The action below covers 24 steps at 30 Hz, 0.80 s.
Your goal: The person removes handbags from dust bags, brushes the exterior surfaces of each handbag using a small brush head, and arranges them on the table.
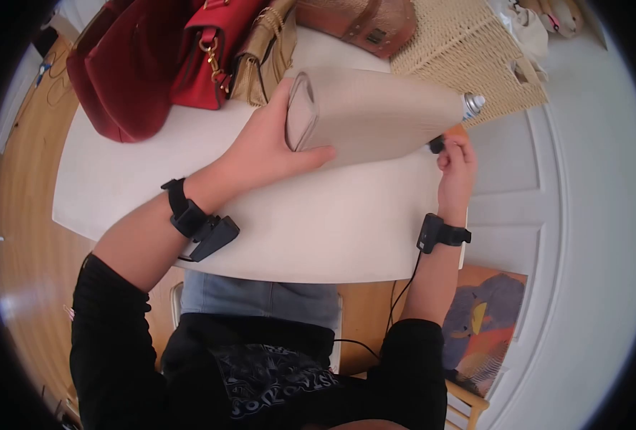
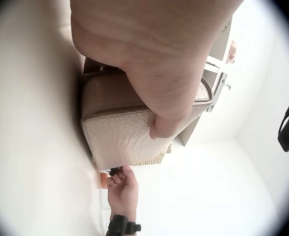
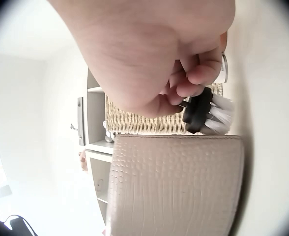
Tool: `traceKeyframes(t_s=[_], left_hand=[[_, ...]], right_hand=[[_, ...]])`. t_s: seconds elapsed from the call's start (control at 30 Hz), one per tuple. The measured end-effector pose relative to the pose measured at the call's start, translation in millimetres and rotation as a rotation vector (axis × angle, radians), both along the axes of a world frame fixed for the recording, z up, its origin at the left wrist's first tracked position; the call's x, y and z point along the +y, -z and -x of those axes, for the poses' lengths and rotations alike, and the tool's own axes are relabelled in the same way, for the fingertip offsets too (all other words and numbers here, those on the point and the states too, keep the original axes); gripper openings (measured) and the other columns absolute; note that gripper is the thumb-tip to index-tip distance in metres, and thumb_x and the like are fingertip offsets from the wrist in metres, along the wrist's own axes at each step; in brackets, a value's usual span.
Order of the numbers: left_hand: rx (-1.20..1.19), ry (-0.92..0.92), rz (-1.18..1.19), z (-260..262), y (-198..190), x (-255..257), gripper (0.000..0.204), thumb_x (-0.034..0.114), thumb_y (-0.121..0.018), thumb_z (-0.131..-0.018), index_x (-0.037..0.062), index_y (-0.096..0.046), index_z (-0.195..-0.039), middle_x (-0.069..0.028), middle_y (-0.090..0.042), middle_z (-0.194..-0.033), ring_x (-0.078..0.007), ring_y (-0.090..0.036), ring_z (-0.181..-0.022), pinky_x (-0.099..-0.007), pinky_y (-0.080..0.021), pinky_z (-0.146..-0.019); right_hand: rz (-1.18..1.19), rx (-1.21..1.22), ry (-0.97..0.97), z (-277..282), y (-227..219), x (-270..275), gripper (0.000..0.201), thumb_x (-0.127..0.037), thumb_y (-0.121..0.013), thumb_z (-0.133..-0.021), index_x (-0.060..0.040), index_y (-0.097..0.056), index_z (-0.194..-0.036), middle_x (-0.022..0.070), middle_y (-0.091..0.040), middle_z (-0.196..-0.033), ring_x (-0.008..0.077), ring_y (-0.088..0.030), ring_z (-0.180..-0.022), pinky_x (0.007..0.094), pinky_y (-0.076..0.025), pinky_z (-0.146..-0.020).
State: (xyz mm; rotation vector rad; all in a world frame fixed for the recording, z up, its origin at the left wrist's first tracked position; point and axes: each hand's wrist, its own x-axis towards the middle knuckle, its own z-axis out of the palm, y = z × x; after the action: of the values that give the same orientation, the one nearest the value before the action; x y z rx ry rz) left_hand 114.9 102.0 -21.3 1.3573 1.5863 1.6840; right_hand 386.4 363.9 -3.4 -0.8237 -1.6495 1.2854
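A beige crocodile-textured handbag [image 1: 375,118] is tilted over the white table [image 1: 318,236]. My left hand [image 1: 264,147] grips its left end, the thumb lying across the near face and the other fingers hidden behind. At the bag's right end, my right hand [image 1: 457,172] pinches a small brush [image 3: 199,110] with a black head. Its white bristles [image 3: 220,117] point toward the table, close beside the bag's edge in the right wrist view.
Behind stand a dark red bag [image 1: 124,72], a red handbag [image 1: 199,61], a gold bag [image 1: 264,61] and a brown bag [image 1: 375,25]. A woven basket [image 1: 468,54] occupies the back right. A spray can's nozzle [image 1: 475,104] shows past the beige handbag.
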Motion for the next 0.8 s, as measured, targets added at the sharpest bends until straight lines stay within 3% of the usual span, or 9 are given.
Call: traceKeyframes(t_s=[0.13, 0.2, 0.33, 0.53, 0.63, 0.77, 0.8], left_hand=[[-0.027, 0.012, -0.005, 0, 1, 3, 0.095, 0.029, -0.090, -0.083, -0.0016, -0.034, -0.154, -0.0223, -0.066, -0.132, -0.0315, -0.069, -0.120, -0.0402, -0.054, -0.102], [-0.025, 0.020, 0.005, -2, -1, 1, 0.096, 0.029, -0.090, -0.083, -0.0015, -0.034, -0.154, -0.0222, -0.066, -0.132, -0.0315, -0.069, -0.120, -0.0403, -0.054, -0.102], [-0.020, 0.036, -0.004, 1, 1, 1, 0.095, 0.029, -0.090, -0.083, -0.0025, -0.034, -0.154, -0.0222, -0.066, -0.132, -0.0310, -0.068, -0.121, -0.0396, -0.054, -0.103], [-0.041, 0.036, 0.006, 0, 0, 2, 0.097, 0.026, -0.089, -0.084, -0.0025, -0.033, -0.157, -0.0204, -0.065, -0.136, -0.0280, -0.066, -0.125, -0.0384, -0.052, -0.108], [-0.075, 0.061, 0.021, 2, -5, 0, 0.097, 0.023, -0.089, -0.086, 0.0001, -0.031, -0.161, -0.0164, -0.062, -0.143, -0.0243, -0.061, -0.132, -0.0379, -0.048, -0.112], [-0.129, 0.062, 0.057, 3, -3, 4, 0.097, 0.021, -0.088, -0.089, 0.0025, -0.030, -0.164, -0.0129, -0.058, -0.149, -0.0205, -0.056, -0.138, -0.0377, -0.046, -0.115], [-0.120, 0.068, 0.053, 3, -3, 6, 0.097, 0.021, -0.088, -0.089, 0.0025, -0.030, -0.164, -0.0129, -0.058, -0.149, -0.0205, -0.056, -0.138, -0.0377, -0.046, -0.115]], right_hand=[[-0.019, 0.051, 0.026, 4, -4, -2, 0.010, -0.011, -0.067, -0.104, -0.0018, -0.070, -0.108, 0.0001, -0.061, -0.080, 0.0087, -0.054, -0.068, 0.0241, -0.041, -0.062], [-0.015, -0.182, -0.032, 7, -5, -13, 0.011, -0.010, -0.067, -0.104, -0.0011, -0.070, -0.109, 0.0012, -0.063, -0.080, 0.0094, -0.057, -0.069, 0.0246, -0.043, -0.062], [-0.069, -0.042, 0.087, 4, -3, -6, 0.013, -0.012, -0.067, -0.105, -0.0002, -0.070, -0.110, 0.0013, -0.064, -0.081, 0.0083, -0.057, -0.068, 0.0234, -0.041, -0.061], [-0.079, -0.203, -0.007, 5, 0, -9, 0.012, -0.014, -0.067, -0.106, -0.0021, -0.070, -0.110, -0.0003, -0.062, -0.078, 0.0065, -0.053, -0.066, 0.0228, -0.038, -0.060], [-0.117, -0.036, 0.100, 2, -3, -5, 0.012, -0.014, -0.067, -0.106, -0.0022, -0.070, -0.109, -0.0002, -0.062, -0.079, 0.0071, -0.054, -0.067, 0.0227, -0.039, -0.060], [-0.143, -0.031, 0.118, 4, -2, -6, 0.013, -0.014, -0.066, -0.107, -0.0022, -0.069, -0.107, 0.0005, -0.062, -0.079, 0.0079, -0.055, -0.067, 0.0228, -0.041, -0.061], [-0.108, -0.106, 0.027, 6, -3, -8, 0.013, -0.015, -0.065, -0.107, -0.0023, -0.069, -0.107, 0.0010, -0.063, -0.079, 0.0085, -0.056, -0.067, 0.0232, -0.042, -0.061]])
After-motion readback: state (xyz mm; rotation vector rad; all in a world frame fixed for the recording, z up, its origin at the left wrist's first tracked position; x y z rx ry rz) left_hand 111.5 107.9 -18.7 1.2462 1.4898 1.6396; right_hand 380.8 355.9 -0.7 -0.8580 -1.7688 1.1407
